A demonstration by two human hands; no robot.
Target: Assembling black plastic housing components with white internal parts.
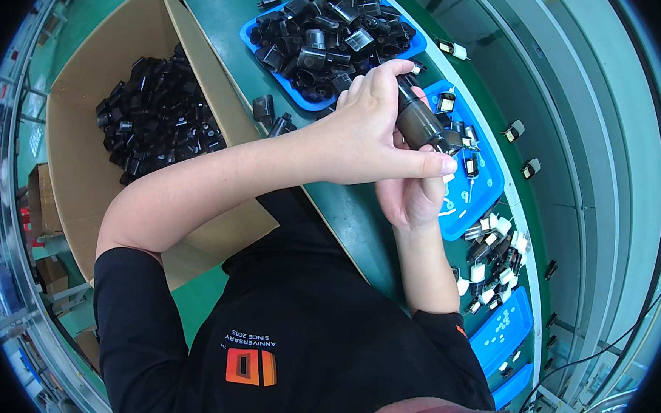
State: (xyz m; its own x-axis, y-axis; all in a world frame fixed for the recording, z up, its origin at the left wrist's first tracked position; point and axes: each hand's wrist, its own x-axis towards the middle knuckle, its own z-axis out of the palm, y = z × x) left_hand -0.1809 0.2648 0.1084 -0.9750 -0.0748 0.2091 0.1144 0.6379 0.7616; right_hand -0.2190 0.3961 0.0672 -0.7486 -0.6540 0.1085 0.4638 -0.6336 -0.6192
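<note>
Gripping a dark cylinder (419, 121) between them, both hands are above the parts tray (491, 197). Left hand (371, 121): fingers bent around the upper end, thumb laid along the lower end. Right hand (411, 194): palm under the lower end, fingers partly hidden behind the cylinder; grip closed as far as visible. The hands and cylinder cover part of the tray, which holds small dark parts with pale labels and a few white bits. Just below it, a heap (492, 257) of black-and-white parts; beyond that, a tray with pale rings (500, 325). Toward the top, a tray (291, 88) piled with black cups; one loose cup (262, 107) lies beside it. To the left, a carton (79, 184) holds more black parts; the left forearm crosses over its edge.

Orientation: long axis slants from upper left to lower right, narrower end up.

Surface: green table (357, 216) with a pale right edge. Past the edge, a green strip carrying scattered parts (515, 130), then grey panels (582, 115). Green floor (200, 299) shows under the carton.
</note>
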